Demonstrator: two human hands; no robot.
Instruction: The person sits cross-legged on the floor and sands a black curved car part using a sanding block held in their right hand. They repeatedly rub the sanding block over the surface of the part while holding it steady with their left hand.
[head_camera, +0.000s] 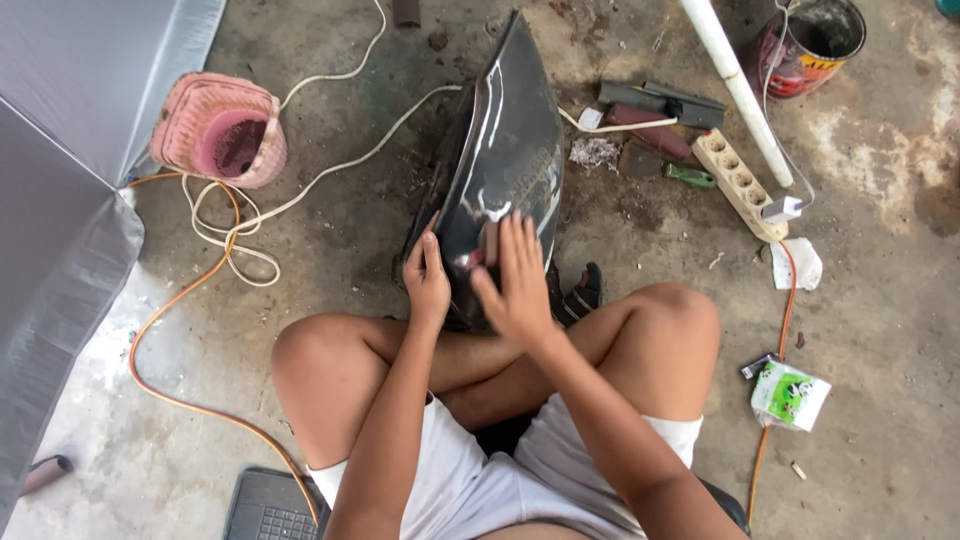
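A person sits cross-legged on the stained concrete floor, and a glossy black curved plastic panel stands tilted before the knees, its lower end near the crossed legs and its pointed end toward the far edge of the floor. The left hand holds the panel's left edge, with the fingers curled around it. The right hand lies flat on the shiny face, fingers spread and straight; something pale seems to be under the palm, but I cannot tell what it is.

Left of the panel a pink woven hat lies upside down, with a white cable and an orange cable looping near it. Right of the panel there is a cream power strip, a white plastic pipe and a rusty open paint can. A small green and white packet lies just beside the right knee.
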